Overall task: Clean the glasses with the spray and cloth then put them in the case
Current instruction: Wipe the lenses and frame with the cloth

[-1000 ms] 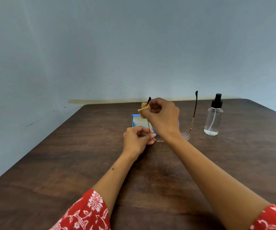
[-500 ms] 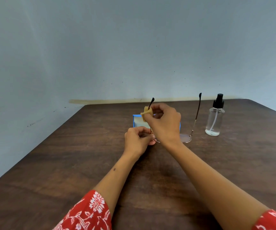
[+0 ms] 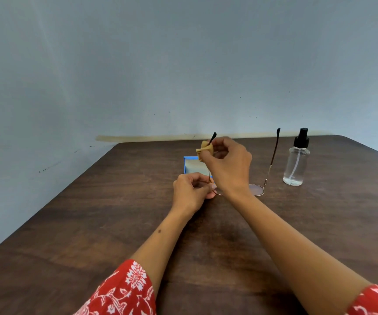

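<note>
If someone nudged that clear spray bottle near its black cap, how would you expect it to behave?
The spray bottle stands upright, tall and narrow, so a push near the black cap would probably tip it rather than slide it. It looks nearly empty, so likely light. Its round body might roll across the table once down.

We see a dark brown wooden table (image 3: 92,223) with a streaky grain, set against a pale blue-grey painted wall (image 3: 183,64) flecked with small dark specks. Our short sleeves (image 3: 124,292) are red with a white floral print. The small crumpled cloth (image 3: 202,148) is tan-yellow. The thin-rimmed round glasses (image 3: 257,189) have a rose-gold frame and black temple tips. The open rectangular case (image 3: 189,164) is bright blue outside, pale inside. The clear plastic spray bottle (image 3: 296,164) wears a black pump top.
</note>
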The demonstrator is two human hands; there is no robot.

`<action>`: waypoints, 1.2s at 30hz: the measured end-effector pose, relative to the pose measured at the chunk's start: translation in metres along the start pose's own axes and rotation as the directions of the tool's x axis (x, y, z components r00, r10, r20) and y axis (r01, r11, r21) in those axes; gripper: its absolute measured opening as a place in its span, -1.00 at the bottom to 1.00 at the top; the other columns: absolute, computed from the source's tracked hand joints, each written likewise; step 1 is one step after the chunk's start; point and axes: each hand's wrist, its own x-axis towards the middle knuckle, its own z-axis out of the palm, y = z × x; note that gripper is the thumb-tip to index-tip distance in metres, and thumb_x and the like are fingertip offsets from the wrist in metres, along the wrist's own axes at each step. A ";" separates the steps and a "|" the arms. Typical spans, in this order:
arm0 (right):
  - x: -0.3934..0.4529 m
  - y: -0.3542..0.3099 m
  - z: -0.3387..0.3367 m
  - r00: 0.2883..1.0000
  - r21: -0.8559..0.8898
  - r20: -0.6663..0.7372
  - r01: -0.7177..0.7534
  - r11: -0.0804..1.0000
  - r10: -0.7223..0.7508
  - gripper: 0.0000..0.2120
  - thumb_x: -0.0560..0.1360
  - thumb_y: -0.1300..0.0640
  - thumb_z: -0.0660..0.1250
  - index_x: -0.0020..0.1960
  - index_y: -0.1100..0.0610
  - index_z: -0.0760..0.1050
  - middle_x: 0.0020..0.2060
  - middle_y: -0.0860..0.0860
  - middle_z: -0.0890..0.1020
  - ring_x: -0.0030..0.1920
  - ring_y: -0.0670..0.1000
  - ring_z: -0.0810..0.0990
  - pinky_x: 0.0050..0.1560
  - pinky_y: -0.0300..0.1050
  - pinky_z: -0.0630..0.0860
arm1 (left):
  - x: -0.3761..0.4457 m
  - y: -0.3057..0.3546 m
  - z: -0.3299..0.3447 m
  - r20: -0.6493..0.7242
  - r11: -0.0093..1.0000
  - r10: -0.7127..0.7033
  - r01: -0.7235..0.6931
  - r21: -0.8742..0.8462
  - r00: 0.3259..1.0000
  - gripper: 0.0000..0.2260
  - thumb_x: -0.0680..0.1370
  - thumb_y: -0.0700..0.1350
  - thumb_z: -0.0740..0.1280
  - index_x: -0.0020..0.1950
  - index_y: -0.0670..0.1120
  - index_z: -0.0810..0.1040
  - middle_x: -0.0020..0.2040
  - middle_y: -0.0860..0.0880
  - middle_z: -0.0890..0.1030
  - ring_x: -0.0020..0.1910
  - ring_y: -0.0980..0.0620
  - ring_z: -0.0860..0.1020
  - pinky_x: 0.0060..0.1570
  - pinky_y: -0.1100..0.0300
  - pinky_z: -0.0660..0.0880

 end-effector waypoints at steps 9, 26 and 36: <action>0.000 -0.002 -0.002 1.000 0.003 0.006 -0.029 1.000 0.029 -0.89 0.33 0.17 0.46 -0.14 0.14 0.61 -0.37 -0.13 0.61 -0.36 -0.21 0.55 -0.16 -0.26 0.52 | 0.000 0.000 0.000 -0.001 1.000 0.006 -0.006 -0.012 1.000 -0.90 0.40 -0.39 0.42 -0.23 -0.21 0.61 -0.42 -0.04 0.61 -0.44 0.16 0.61 -0.35 0.35 0.56; -0.009 0.009 0.000 0.999 -0.020 -0.010 -0.045 0.999 0.045 -0.89 0.33 0.18 0.45 -0.16 0.06 0.59 -0.38 -0.18 0.58 -0.37 -0.19 0.53 -0.25 -0.33 0.47 | 0.001 -0.002 -0.001 0.012 0.999 0.021 -0.021 0.027 1.000 -0.89 0.41 -0.39 0.40 -0.18 -0.20 0.64 -0.35 -0.06 0.64 -0.38 0.14 0.63 -0.31 0.30 0.58; -0.001 -0.009 0.000 0.992 0.104 -0.129 0.026 0.994 -0.012 -0.91 0.34 0.20 0.45 -0.18 0.11 0.58 -0.44 -0.16 0.56 -0.42 -0.22 0.49 -0.28 -0.38 0.44 | 0.002 -0.001 0.000 0.010 1.000 0.002 -0.002 0.013 1.000 -0.88 0.41 -0.40 0.41 -0.23 -0.20 0.61 -0.40 -0.03 0.60 -0.44 0.16 0.60 -0.34 0.34 0.57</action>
